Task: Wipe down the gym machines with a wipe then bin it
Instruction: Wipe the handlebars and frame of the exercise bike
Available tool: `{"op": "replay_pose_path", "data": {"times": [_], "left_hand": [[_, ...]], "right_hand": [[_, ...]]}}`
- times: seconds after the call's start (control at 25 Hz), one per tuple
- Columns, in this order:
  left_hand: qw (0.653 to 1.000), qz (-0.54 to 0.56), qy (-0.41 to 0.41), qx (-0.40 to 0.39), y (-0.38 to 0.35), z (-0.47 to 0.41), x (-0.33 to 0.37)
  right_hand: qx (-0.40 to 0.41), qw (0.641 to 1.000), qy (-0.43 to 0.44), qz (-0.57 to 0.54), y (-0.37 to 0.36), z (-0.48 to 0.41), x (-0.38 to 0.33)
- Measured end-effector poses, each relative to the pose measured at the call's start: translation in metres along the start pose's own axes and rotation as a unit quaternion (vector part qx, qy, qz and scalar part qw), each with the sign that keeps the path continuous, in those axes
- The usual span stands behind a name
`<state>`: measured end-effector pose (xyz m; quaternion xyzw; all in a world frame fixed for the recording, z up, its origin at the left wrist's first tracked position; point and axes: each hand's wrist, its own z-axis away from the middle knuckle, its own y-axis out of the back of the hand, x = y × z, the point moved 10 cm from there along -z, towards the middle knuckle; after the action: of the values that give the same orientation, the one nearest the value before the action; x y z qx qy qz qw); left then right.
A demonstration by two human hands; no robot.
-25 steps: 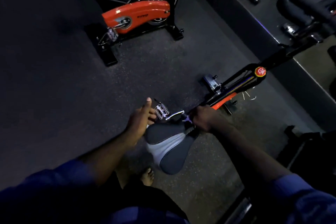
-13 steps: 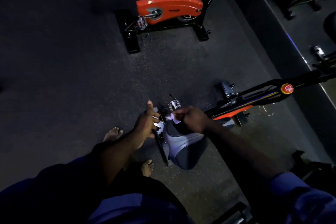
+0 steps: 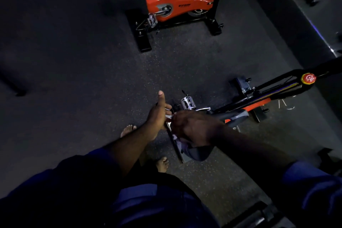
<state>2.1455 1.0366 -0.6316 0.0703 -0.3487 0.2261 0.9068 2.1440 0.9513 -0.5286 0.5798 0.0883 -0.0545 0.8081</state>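
Observation:
The near exercise bike [image 3: 268, 94] lies across the right, with a red knob [image 3: 308, 78] on its frame. Its black and grey saddle [image 3: 200, 153] is below me, mostly hidden by my right hand [image 3: 192, 127]. That hand grips a white wipe [image 3: 176, 139] against the saddle's left side. My left hand [image 3: 158, 114] is beside it with the thumb up. Its curled fingers pinch a pale strip that looks like an end of the wipe.
A second bike with an orange cover [image 3: 179, 3] stands on the dark rubber floor at the top. A silver pedal [image 3: 188, 102] sticks out just past my hands. My bare feet [image 3: 162, 164] are beside the near bike's rear floor bar. A dark ledge [image 3: 296, 16] runs along the right.
My right hand has slid with the wipe from the saddle's nose back toward its left rear side. My left hand has stayed beside the saddle. The view has shifted left and down.

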Motion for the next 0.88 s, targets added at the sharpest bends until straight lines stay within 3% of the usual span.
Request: {"op": "replay_pose_path", "data": {"times": [0.08,0.2,0.32,0.44,0.52,0.6,0.68,0.8,0.88], "left_hand": [[1.000,-0.007,-0.024,0.011,-0.010,0.001,0.011],[0.996,-0.067,-0.057,0.004,-0.030,-0.003,0.029],[0.973,-0.204,-0.092,-0.057,-0.061,-0.008,0.041],[0.894,-0.396,-0.122,-0.168,-0.109,0.000,0.043],[0.847,-0.473,-0.131,-0.206,-0.133,0.002,0.043],[0.809,-0.522,-0.133,-0.234,-0.155,0.002,0.043],[0.789,-0.539,-0.142,-0.259,-0.170,0.002,0.044],[0.775,-0.527,-0.152,-0.316,-0.186,0.009,0.038],[0.775,-0.519,-0.143,-0.332,-0.189,0.011,0.034]], "right_hand": [[0.070,0.980,-0.153,-0.110,0.007,0.001,0.037],[0.109,0.900,-0.352,-0.234,-0.010,0.032,0.088],[0.076,0.897,-0.386,-0.200,-0.025,0.078,0.101],[0.049,0.907,-0.392,-0.144,-0.026,0.131,0.117],[0.071,0.909,-0.394,-0.113,-0.022,0.160,0.130],[0.142,0.888,-0.427,-0.097,-0.013,0.191,0.135],[0.233,0.815,-0.507,-0.154,-0.013,0.217,0.131],[0.368,0.595,-0.660,-0.273,-0.048,0.253,0.110],[0.426,0.489,-0.721,-0.244,-0.060,0.252,0.079]]}}
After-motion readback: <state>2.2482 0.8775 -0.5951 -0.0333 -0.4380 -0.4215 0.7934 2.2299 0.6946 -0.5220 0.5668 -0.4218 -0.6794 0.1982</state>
